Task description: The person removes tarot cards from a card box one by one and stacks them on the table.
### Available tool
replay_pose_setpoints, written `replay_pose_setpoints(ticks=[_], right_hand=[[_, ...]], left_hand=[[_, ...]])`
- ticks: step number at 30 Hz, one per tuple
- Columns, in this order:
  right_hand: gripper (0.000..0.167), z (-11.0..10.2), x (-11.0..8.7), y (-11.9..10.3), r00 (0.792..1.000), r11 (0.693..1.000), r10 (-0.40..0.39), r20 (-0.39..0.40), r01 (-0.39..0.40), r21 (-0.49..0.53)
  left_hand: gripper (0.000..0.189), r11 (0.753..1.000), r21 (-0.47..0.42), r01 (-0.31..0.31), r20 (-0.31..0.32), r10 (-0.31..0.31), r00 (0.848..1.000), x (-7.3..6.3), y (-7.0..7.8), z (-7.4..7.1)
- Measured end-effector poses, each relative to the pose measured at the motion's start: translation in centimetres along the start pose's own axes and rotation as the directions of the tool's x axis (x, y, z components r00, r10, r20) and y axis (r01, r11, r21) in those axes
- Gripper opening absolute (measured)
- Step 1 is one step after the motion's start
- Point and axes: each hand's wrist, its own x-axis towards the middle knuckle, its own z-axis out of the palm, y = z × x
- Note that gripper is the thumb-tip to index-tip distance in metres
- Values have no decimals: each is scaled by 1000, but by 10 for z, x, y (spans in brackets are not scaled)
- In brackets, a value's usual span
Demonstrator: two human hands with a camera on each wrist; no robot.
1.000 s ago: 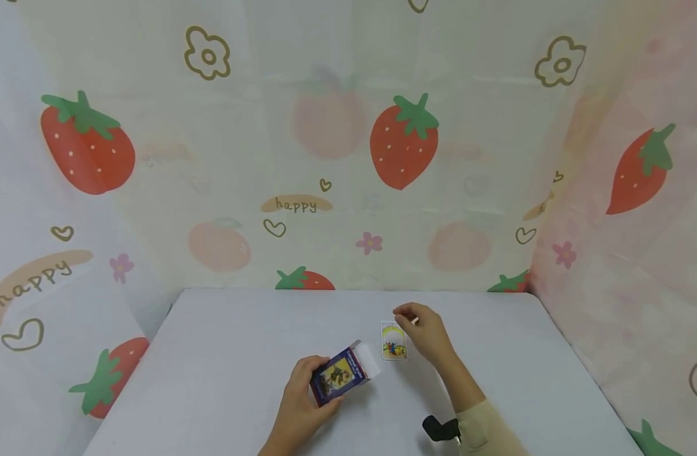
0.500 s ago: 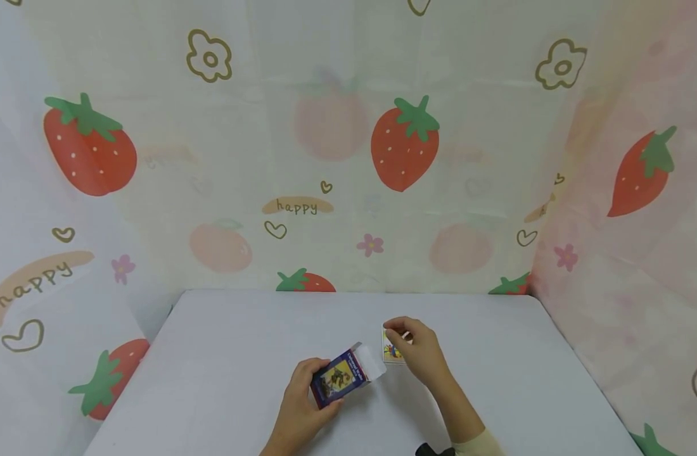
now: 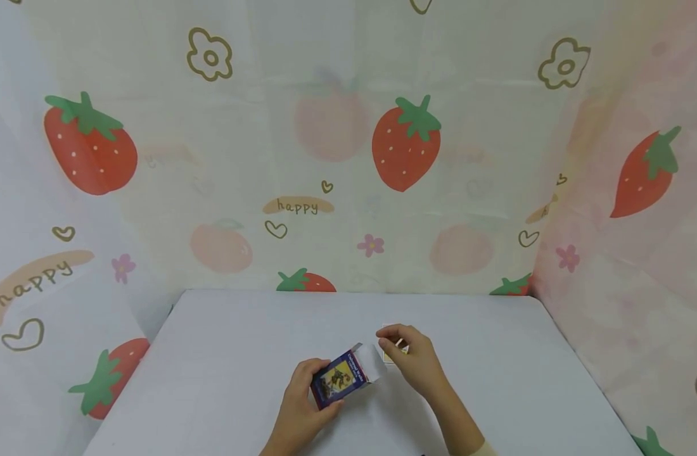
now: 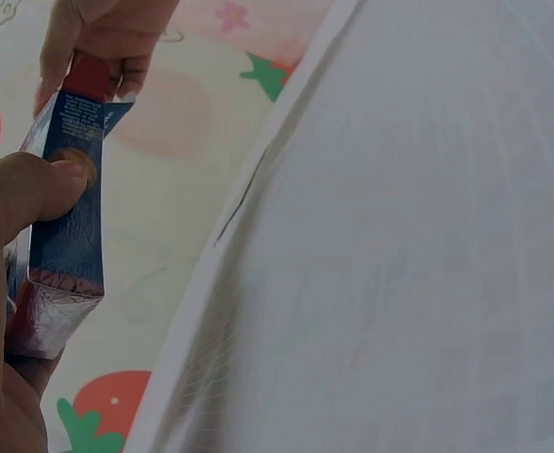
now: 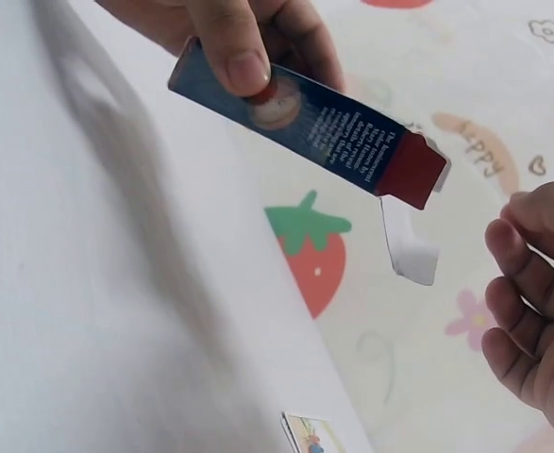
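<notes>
In the head view my left hand (image 3: 303,402) grips a dark blue card box (image 3: 338,378) with a yellow picture, thumb on one narrow side and fingers on the other. The box is tilted above the table, its white flap (image 3: 374,363) folded out at the upper right end. My right hand (image 3: 414,361) is just right of that flap, apart from it, fingers loosely bent with nothing seen between them. Behind that hand, mostly hidden, a picture card or small stack of cards (image 5: 312,436) lies on the table; the right wrist view shows its corner.
A white-covered table (image 3: 229,354) spreads under both hands. Behind it and at both sides hang cloth walls (image 3: 337,253) printed with strawberries, hearts and flowers.
My right hand has come left and towards me, from above the card to beside the box's flap, covering more of the card. The left hand and box have hardly moved.
</notes>
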Motion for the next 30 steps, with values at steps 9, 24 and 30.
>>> replay_pose_setpoints(ticks=[9, 24, 30], right_hand=[[10, 0, -3, -3, 998, 999, -42, 53, 42, -11], [11, 7, -9, 4, 986, 996, -29, 166, 42, -75], [13, 9, -9, 6, 979, 995, -50, 196, 65, -74]], left_hand=[[77, 1000, -4, -7, 6, 7, 1000, -1, -1, -1], [78, 1000, -4, -2, 8, 2, 1000, 0, 0, -1], [77, 1000, -9, 24, 13, -24, 1000, 0, 4, -2]])
